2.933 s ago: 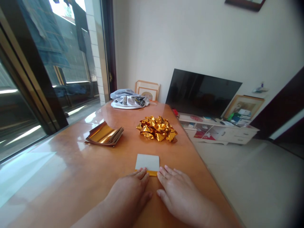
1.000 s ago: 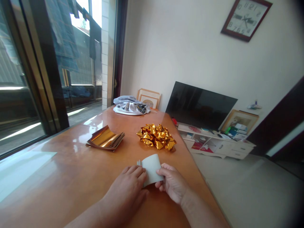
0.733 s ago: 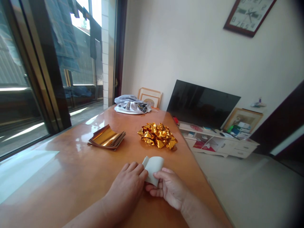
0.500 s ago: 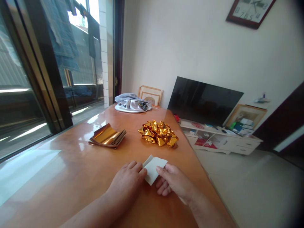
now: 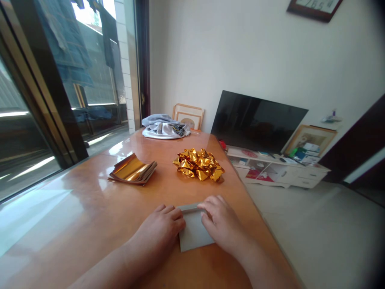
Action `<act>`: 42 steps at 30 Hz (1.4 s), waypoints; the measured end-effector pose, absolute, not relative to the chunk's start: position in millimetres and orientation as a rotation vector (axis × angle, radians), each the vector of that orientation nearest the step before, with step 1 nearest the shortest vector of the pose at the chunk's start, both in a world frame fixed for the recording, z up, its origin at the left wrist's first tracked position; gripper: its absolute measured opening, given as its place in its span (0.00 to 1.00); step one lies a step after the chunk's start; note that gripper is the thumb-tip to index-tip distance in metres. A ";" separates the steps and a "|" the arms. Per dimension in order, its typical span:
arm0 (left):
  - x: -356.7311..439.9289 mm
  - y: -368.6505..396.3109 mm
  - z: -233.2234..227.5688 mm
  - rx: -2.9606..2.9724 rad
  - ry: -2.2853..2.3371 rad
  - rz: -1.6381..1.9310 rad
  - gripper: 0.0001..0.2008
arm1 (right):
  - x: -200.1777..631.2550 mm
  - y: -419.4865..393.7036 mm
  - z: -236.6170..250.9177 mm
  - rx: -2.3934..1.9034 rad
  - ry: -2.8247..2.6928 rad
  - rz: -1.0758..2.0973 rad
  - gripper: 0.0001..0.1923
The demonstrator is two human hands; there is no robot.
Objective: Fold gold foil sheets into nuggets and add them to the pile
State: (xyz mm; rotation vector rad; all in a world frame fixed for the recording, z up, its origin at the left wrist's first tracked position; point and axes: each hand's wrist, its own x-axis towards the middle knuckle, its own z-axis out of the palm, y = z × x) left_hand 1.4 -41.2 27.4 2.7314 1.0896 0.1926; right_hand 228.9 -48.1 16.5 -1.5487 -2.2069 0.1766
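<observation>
Pale grey paper (image 5: 195, 233) is laid on the desk (image 5: 120, 214), its far edge folded into a narrow strip. That strip is pinched by the fingers of the right hand (image 5: 224, 221); the left side is covered by the curled left hand (image 5: 161, 228), whose grip cannot be told. Beyond, stacked gold foil sheets (image 5: 132, 170) and a crumpled gold foil cluster (image 5: 200, 164) are set apart.

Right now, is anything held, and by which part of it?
The left hand steadies the pale paper at its left edge; the right hand holds its folded far edge.
</observation>
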 end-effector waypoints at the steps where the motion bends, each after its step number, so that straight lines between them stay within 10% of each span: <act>1: 1.5 -41.6 27.8 2.727 1.096 0.184 0.09 | 228.4 -48.8 16.3 -1.563 -2.231 0.186 0.13; 30: -5.4 -35.4 20.1 2.563 1.112 0.344 0.15 | 225.8 -57.7 24.5 -1.657 -2.422 0.221 0.12; 38: -9.9 -39.0 33.1 2.612 1.117 0.319 0.07 | 241.0 -66.0 41.5 -1.532 -2.550 0.495 0.32; 42: -11.2 -39.9 36.5 2.615 1.124 0.284 0.20 | 242.2 -67.7 41.4 -1.563 -2.536 0.490 0.28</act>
